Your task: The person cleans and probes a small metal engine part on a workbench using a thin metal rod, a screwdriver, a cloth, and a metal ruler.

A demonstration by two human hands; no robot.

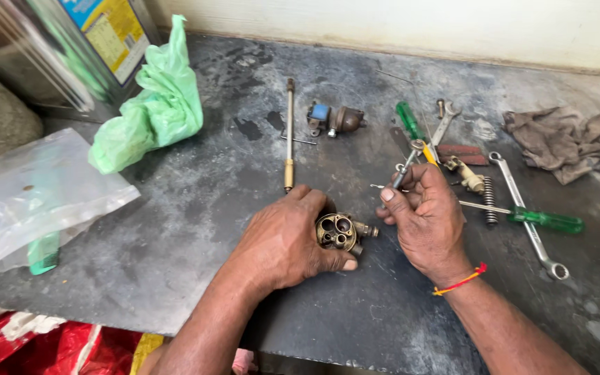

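Dark, stained stone table (pixel 196 208) against a pale wall. Small brass carburetor body (pixel 339 232) sits near the front middle of the table, round bores facing the camera, a short stub sticking out to its right. Left hand (pixel 282 239) wraps it from the left, fingers over the top and thumb under the lower edge, clasping it against the table. Right hand (pixel 425 215) is just beside the body on the right, not touching it, fingers curled around a thin metal tool (pixel 407 167) that points up and away.

Behind the left hand: a long brass-tipped rod (pixel 289 135) lying lengthwise, then a small part with a blue cap (pixel 335 119). Behind the right hand: a green-handled screwdriver (pixel 408 120), a small spanner (pixel 444 119), 2 reddish flat strips (pixel 463 154). Right of the right hand: a brass fitting (pixel 468 175), a coil spring (pixel 489 199), a 2nd green-handled screwdriver (pixel 543 219), and a long ring spanner (pixel 529 219) crossing under it. Grey rag (pixel 567 139) far right.

Far left: a clear plastic bag (pixel 36 191) over a green comb-like thing (pixel 43 253), a crumpled green plastic bag (pixel 157 104), a metal tin (pixel 57 48) with a coloured label in the corner. Red thread band (pixel 461 281) on the right wrist.
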